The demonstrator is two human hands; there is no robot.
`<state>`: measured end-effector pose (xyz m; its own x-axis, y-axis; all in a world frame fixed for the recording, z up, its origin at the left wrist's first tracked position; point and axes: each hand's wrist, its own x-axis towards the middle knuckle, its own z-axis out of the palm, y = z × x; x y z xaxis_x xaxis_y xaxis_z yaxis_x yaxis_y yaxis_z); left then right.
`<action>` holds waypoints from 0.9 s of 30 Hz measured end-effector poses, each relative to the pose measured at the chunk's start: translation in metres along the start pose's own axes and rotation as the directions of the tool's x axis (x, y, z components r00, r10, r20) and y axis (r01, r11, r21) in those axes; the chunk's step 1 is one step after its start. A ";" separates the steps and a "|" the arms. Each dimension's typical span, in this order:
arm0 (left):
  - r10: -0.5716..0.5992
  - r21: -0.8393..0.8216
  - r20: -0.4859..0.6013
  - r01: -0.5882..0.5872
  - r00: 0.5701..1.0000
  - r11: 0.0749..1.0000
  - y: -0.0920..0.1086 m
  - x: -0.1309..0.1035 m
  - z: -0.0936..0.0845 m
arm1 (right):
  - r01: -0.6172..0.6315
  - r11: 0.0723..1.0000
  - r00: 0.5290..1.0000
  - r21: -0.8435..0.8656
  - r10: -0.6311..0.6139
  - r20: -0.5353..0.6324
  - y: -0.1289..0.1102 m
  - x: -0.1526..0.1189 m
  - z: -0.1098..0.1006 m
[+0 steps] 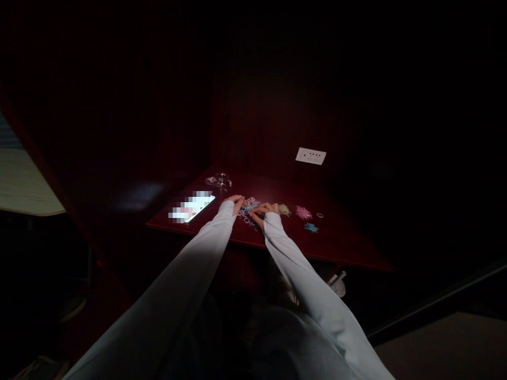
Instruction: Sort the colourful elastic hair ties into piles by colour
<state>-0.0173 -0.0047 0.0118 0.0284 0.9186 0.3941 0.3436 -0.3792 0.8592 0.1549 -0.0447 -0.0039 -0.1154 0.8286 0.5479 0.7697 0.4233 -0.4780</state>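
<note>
A mixed pile of small coloured bands [252,203] lies on the dark red table [332,243]. At the pile's left edge is my left hand [236,200], its fingers bent and close together; what they hold, if anything, is too small to name. My right hand [266,210] reaches over the pile's right side with fingers curled together, and their contents cannot be made out. Right of it lie a yellowish heap [284,210], a pink heap [303,212] and a blue heap [311,227] of similar pieces. A single pale ring [320,215] rests beyond the pink heap.
A lit phone or tablet [198,205], partly blurred out, lies at the table's left. Behind it stands a clear container [222,181]. The back panel carries a white socket plate [311,156]. Dark partitions rise at both sides.
</note>
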 end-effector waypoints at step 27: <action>0.077 0.445 0.182 -0.152 0.980 0.883 -0.011 -0.008 0.003 | -0.634 0.751 0.745 -0.183 0.530 -0.406 0.086 -0.066 -0.119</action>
<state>-0.0186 -0.0082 -0.0015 0.2253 0.8916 0.3927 0.7163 -0.4248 0.5536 0.3038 -0.1064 0.0007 0.5768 0.6924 0.4334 0.7663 -0.2749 -0.5807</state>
